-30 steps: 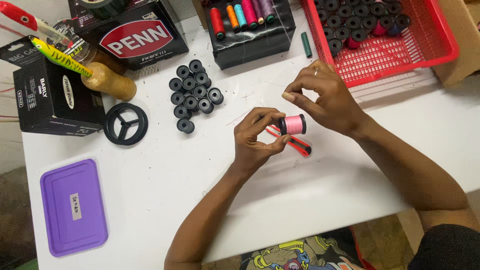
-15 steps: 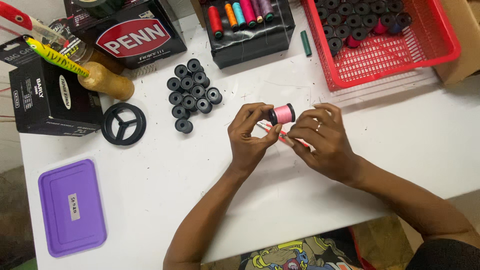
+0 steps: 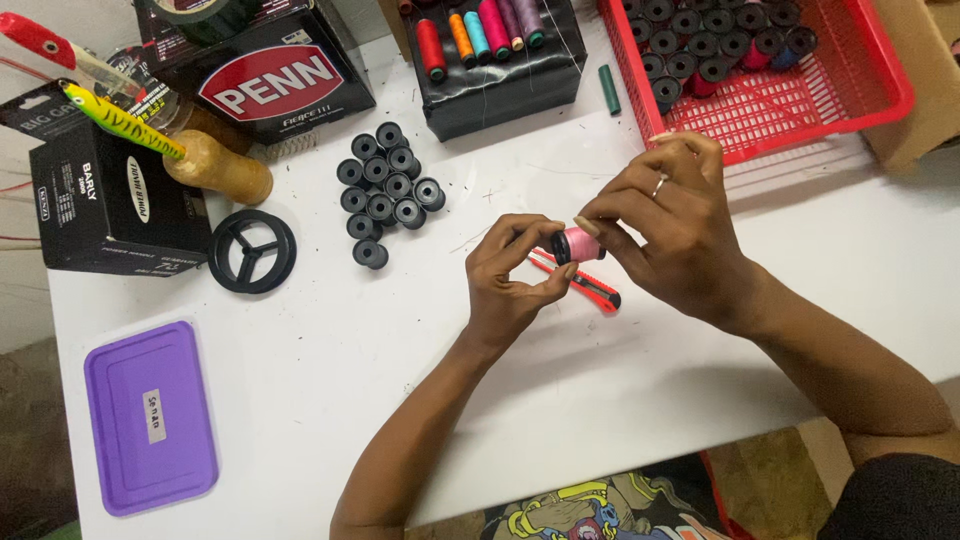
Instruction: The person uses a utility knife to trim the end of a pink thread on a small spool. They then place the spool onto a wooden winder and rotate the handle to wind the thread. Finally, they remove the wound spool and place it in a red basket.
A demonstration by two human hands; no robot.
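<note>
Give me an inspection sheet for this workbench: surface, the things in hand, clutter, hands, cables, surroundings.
Surface: white table, bare in the near half, crowded along the far edge.
Things in hand: pink spool held above the table between both hands; red utility knife lying on the table under them.
Clutter: cluster of black empty spools, black ring, purple lid, black boxes, coloured thread spools on a black box, red basket of spools, yellow-green fishing lure.
Hands: left hand pinches the spool's end; right hand fingers touch its side.
Cables: nothing seen.
Surroundings: cardboard box at far right; floor below the table edge.
</note>
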